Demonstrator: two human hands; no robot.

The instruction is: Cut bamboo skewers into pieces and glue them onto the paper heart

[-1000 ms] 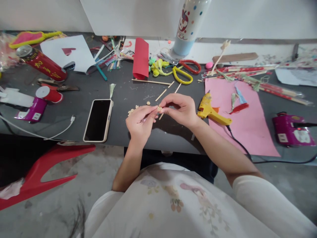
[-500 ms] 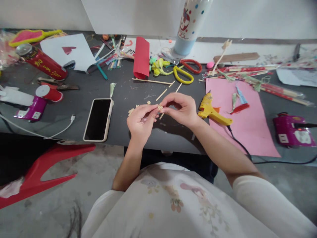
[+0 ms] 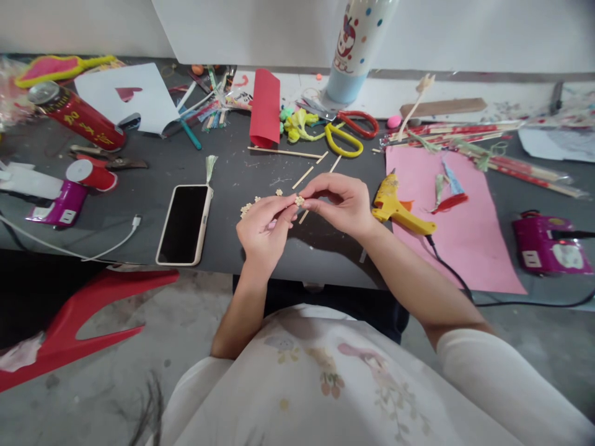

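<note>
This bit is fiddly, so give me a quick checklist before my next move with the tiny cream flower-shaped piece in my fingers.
Grip on tiny cream flower-shaped piece, pinched between left hand and right hand: ok.
Supply of spare cream flower pieces on dark grey table beside left hand: ok.
Heat of yellow glue gun beside right wrist: cannot tell.
Supply of thin wooden sticks behind hands: ok.
Gap to cream-cased phone: ok.

The cream-cased smartphone (image 3: 183, 224) lies left of the left hand (image 3: 263, 232), the yellow plastic glue gun (image 3: 395, 207) right of the right hand (image 3: 341, 207).
</note>
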